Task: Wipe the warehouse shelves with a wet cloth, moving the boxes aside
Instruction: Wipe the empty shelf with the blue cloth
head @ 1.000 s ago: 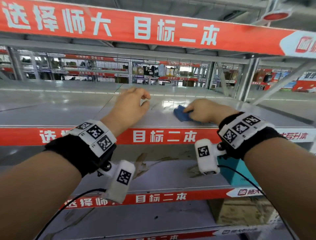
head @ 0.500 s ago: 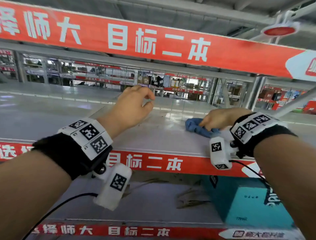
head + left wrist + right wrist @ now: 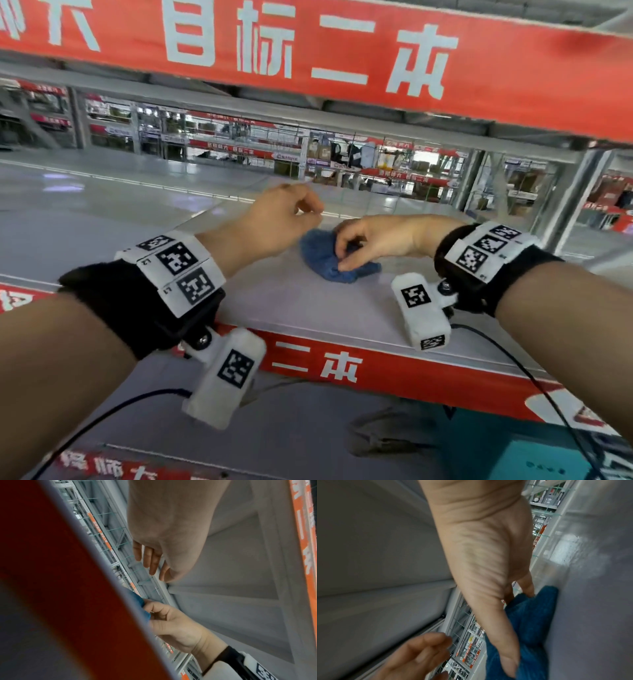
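Cloth [image 3: 329, 262] bunched on shelf [image 3: 308, 301] under right-hand fingers [image 3: 346, 240].

I have dragged the blue cloth [image 3: 330, 255] toward frame centre, bunching it under my right hand [image 3: 383, 240]; my left hand [image 3: 274, 219] now hovers beside it.

Head view: bright, even daylight from the far aisle at 12 o'clock; the banner [image 3: 308, 58] bows with wide-angle distortion. Wrist views: dimmer, motion-blurred, with glare on the shelf [image 3: 566, 550] at 2 o'clock.
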